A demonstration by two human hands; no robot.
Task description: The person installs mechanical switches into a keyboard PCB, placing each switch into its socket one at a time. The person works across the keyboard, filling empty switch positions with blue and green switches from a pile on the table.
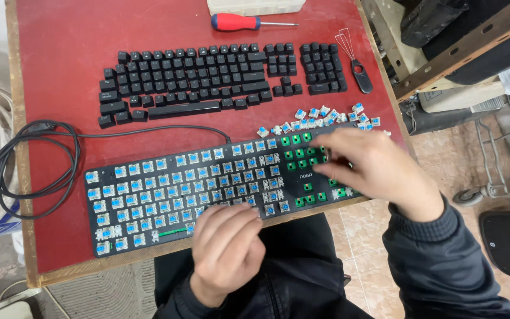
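Note:
A black keyboard (166,189) with its keycaps off lies tilted on the red table (72,41), showing rows of blue switches and, at its right end, bare green sockets (300,155). My right hand (367,165) rests fingers-down over that right end; what is under the fingertips is hidden. My left hand (226,245) presses on the keyboard's front edge, fingers curled. Several loose blue switches (320,117) lie just beyond the keyboard's right end.
The removed black keycaps (208,77) are laid out in keyboard order at the back. A red-handled screwdriver (243,23), a wire keycap puller (355,62) and a pale plastic box (255,6) lie beyond. The black cable (30,159) coils at the left.

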